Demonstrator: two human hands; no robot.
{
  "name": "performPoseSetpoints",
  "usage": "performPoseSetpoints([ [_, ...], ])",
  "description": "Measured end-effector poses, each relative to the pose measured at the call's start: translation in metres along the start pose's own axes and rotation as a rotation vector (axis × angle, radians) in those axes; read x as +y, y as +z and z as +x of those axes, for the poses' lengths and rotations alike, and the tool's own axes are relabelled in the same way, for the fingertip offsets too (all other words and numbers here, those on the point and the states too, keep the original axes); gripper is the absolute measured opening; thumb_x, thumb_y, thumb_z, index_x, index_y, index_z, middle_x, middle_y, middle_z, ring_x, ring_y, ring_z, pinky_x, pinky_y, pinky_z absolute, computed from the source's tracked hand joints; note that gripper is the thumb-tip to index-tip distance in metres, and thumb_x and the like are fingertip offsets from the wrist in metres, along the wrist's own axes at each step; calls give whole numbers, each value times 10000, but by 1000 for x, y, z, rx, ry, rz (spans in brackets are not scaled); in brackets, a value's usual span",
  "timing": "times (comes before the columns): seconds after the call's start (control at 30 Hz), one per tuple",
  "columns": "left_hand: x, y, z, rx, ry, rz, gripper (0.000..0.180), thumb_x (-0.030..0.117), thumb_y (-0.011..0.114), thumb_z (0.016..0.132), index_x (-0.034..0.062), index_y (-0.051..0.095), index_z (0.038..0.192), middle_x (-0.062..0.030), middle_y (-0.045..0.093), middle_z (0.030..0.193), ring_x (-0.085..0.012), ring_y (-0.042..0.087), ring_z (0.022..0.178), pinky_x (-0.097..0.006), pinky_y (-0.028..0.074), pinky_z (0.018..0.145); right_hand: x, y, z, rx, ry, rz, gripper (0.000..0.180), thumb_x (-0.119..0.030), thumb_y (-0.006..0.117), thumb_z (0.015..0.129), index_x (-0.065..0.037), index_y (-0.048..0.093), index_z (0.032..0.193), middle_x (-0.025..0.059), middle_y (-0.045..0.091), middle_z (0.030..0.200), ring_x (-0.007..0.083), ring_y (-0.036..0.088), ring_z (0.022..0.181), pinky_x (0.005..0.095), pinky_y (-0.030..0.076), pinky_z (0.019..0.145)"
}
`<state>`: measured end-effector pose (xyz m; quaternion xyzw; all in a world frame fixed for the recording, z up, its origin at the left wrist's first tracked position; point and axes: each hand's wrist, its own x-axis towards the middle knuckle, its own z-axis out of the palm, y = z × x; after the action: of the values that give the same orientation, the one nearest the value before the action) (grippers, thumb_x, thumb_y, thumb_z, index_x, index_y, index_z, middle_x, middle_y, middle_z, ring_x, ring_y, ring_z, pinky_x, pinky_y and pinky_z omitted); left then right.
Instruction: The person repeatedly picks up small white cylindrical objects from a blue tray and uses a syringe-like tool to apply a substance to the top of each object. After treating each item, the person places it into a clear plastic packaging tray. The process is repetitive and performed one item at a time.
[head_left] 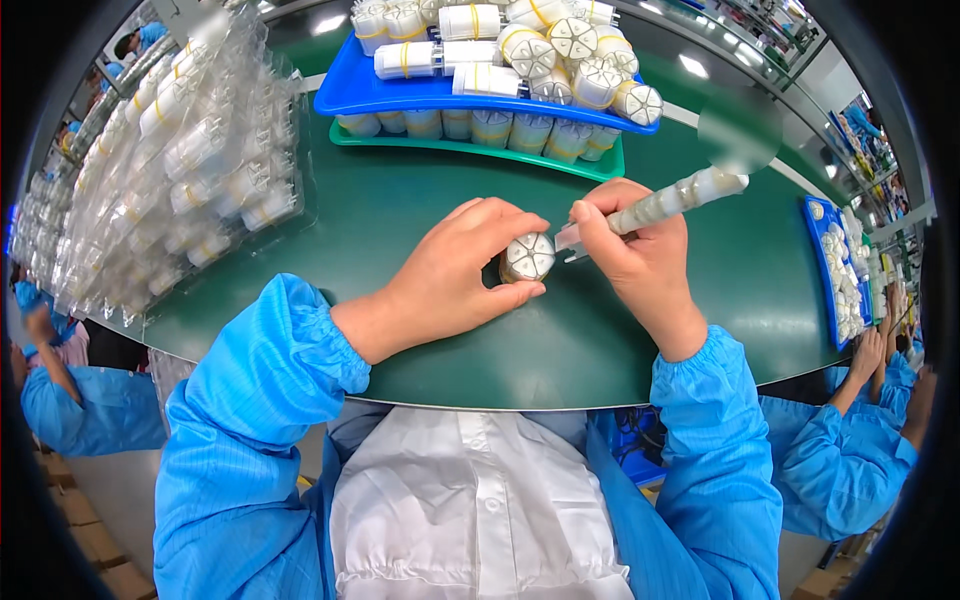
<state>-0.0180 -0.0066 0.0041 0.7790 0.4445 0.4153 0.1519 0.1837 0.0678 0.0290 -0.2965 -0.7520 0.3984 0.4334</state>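
My left hand [455,265] is curled round a small white cylinder [529,257] on the green tabletop, thumb and fingers at its sides. Its round end faces up and is divided into wedge-shaped segments. In my right hand [640,250] is a pen-like tool [672,198] with a thick, whitish wrapped handle pointing up and to the right. The tool's flat, pale tip is close beside the cylinder's right side; I cannot tell whether they touch. Ahead of my hands, a blue tray [420,93] heaped with similar white cylinders is stacked above a green tray [470,150] of more cylinders.
Clear plastic blister packs [190,170] holding white parts are piled at the left. Another blue tray [822,270] of white parts stands at the right edge of the green table [400,190]. Co-workers in blue sleeves [850,460] sit on both sides.
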Motion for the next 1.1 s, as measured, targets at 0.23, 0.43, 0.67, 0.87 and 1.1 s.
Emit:
performPoseSetpoints([
  [0.23,1,5,0,-10,-35,-79,671,83,796,743,28,502,1344,-148,622,1188,-312,612,1054,-389,514,895,1,-1,0,-46,-60,-68,116,-100,710,877,-6,675,818,31,635,694,88,547,600,262,411,527],
  [0.43,-2,7,1,65,43,68,633,114,818,745,29,524,1300,-132,604,1129,-281,611,981,-365,520,822,2,5,2,-73,-130,-130,123,-95,715,874,-8,664,803,27,631,704,86,540,605,261,410,530],
  [0.67,1,9,-1,55,-87,2,606,114,820,751,33,531,1277,-111,611,1088,-243,620,950,-343,520,809,-3,3,-4,10,91,31,134,-88,699,893,3,655,805,18,628,726,71,542,623,253,410,537],
  [0.87,-1,11,-4,69,-53,-132,630,53,769,759,15,492,1323,-137,617,1217,-267,627,1084,-343,524,899,-1,3,-1,-26,101,14,125,-91,702,892,6,663,823,13,614,723,64,521,623,250,400,538],
  [1.1,2,12,3,62,-13,79,567,88,805,753,27,542,1253,-122,595,1093,-264,608,934,-364,518,794,7,4,-3,-58,-47,-58,126,-95,705,891,3,659,827,25,618,710,75,537,626,257,412,541],
])
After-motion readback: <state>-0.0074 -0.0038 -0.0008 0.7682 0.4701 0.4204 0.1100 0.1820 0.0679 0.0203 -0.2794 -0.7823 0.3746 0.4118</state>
